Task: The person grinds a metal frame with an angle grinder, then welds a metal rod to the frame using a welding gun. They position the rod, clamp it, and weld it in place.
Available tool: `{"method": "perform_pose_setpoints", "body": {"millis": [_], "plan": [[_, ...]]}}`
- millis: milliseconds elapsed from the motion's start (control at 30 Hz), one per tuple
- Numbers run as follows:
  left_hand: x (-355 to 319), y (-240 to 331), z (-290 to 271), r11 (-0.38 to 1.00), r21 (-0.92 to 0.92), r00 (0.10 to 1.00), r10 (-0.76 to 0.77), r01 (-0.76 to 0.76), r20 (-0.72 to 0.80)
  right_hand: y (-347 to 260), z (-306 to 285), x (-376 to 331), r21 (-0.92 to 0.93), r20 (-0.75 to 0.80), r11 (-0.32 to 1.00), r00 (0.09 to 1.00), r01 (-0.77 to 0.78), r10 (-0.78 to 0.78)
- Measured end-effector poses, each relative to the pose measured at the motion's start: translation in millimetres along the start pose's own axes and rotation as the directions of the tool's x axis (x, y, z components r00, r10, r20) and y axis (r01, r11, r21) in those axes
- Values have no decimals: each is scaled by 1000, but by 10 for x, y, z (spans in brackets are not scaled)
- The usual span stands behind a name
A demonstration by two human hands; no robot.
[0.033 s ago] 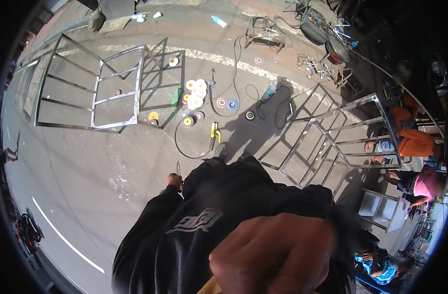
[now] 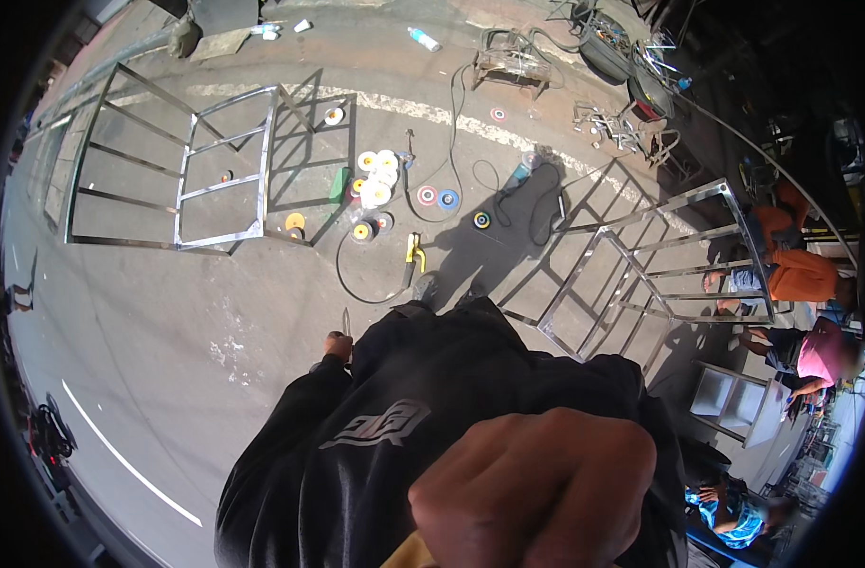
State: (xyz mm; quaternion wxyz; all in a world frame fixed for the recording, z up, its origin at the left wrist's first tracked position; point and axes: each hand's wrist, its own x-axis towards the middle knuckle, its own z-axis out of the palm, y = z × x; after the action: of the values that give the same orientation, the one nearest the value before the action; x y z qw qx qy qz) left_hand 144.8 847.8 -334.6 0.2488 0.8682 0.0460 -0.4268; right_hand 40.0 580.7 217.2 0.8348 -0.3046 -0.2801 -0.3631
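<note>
Status: standing on the concrete just this side of the yellow-handled angle grinder [image 2: 413, 254], both hands loaded; reads to me as a carry step, nothing is being worked on yet.

Left hand [image 2: 338, 346]: closed around a thin grey metal strip [image 2: 345, 323] that points up out of the fist, short of the grinder and a bit to its left.

Right hand [image 2: 536, 492]: tight fist right up near the lens, well back from the grinder; a tan-yellow object [image 2: 406, 555] pokes out at its lower edge; can't tell what it is, mostly out of frame.

Next move, as I judge it: free one hand before picking anything else up.

Around the grinder: white, red, blue and yellow abrasive discs [image 2: 375, 176] scattered just beyond it; black cable [image 2: 349, 280] looped on its left, a trip risk; upright stainless steel tube frame [image 2: 219, 170] well to its left; second stainless tube frame [image 2: 641, 265] to its right, boxing in that side; seated people [image 2: 802, 275] past that frame.
</note>
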Motion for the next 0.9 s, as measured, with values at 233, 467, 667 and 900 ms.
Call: {"method": "perform_pose_setpoints", "body": {"millis": [233,467,667,900], "plan": [[30,187,-2,963,218,983,131,-157,129,-157,-63,24,-46,-122,997,991,-62,56],[23,667,-193,968,239,992,47,-73,114,-504,-250,-43,-118,-54,983,989,-143,137],[120,810,-76,1000,-18,998,-20,19,-52,-900,-660,-82,-322,170,891,906,-321,388],[264,660,332,775,614,988,138,-153,73,-2049,-1322,-457,-893,-225,103,633,-438,741]]}}
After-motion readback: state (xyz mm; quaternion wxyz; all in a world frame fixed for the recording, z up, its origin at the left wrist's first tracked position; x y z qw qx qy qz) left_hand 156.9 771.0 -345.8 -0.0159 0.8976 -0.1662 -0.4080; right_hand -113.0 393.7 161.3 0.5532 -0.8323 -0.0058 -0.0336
